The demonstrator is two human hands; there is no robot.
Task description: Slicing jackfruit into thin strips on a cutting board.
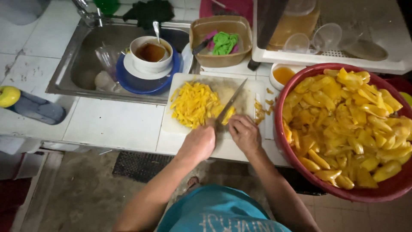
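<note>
Just ahead of both hands, the knife (230, 104) crosses yellow fruit strips (195, 104).

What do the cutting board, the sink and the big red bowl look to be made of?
The cutting board looks like white plastic, matte and stained yellow. The sink seems stainless steel: grey with a dull metallic sheen. The big red bowl is probably plastic, given its smooth, evenly coloured rim.

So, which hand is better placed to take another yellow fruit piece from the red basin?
Probably the right hand: it lies on the cutting board nearest the red basin, holding no tool, while the left hand grips the knife.
</note>
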